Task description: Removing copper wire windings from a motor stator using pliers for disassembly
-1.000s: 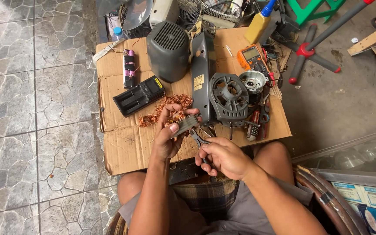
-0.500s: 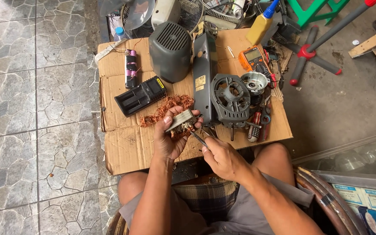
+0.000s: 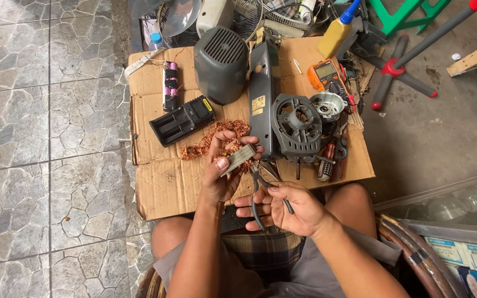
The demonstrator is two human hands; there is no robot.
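My left hand (image 3: 222, 174) grips a small grey metal motor core (image 3: 238, 157) and holds it up over the cardboard sheet (image 3: 161, 187). My right hand (image 3: 288, 207) is closed around the dark handles of a pair of pliers (image 3: 260, 185), whose jaws point up toward the core. A tangle of copper wire (image 3: 216, 138) lies on the cardboard just beyond my left hand. I sit with my knees under the near edge of the cardboard.
On the cardboard lie a black battery charger (image 3: 182, 119), a pack of purple cells (image 3: 170, 85), a grey vented motor cover (image 3: 222, 63), a grey fan frame (image 3: 296, 127), an orange multimeter (image 3: 327, 74), screwdrivers (image 3: 329, 160) and a yellow bottle (image 3: 338, 33). Tiled floor lies left.
My left hand has lifted and turned the metal core slightly. My right hand has drawn back toward my lap with the pliers, whose jaws now point up at the core.
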